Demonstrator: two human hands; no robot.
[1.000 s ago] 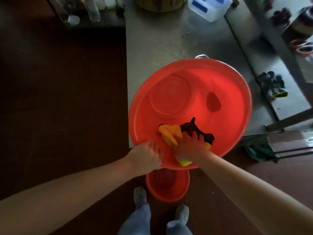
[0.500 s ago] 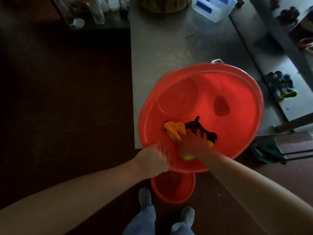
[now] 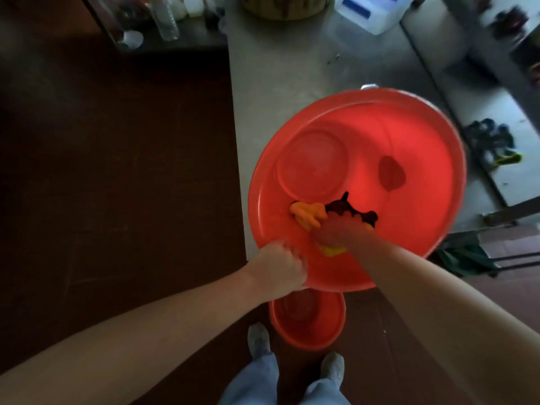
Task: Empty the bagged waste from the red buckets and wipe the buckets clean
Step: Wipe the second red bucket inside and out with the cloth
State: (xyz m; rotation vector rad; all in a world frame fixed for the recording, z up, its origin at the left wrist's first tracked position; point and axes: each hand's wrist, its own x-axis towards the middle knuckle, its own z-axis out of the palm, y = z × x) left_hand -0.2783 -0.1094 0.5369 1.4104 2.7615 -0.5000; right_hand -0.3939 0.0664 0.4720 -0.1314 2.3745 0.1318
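Note:
A large red bucket (image 3: 409, 135) sits tilted on the near corner of a grey metal table (image 3: 277, 68), its mouth facing me. My left hand (image 3: 280, 267) grips its near rim. My right hand (image 3: 336, 230) is inside the bucket, pressing a yellow, orange and dark cloth (image 3: 306, 213) against the near inner wall. A second, smaller red bucket (image 3: 306, 320) stands on the floor below, between the table and my feet.
A white and blue plastic box (image 3: 371, 11) and a woven basket (image 3: 283, 7) stand at the table's far end. Bottles (image 3: 165, 17) crowd a dark shelf at far left. A lower shelf on the right holds dark gloves (image 3: 491, 141). Dark floor lies left.
The view has shifted a little, so the bucket sits slightly more to the right. My right hand and the cloth have barely moved along the near inner wall. My left hand keeps its grip.

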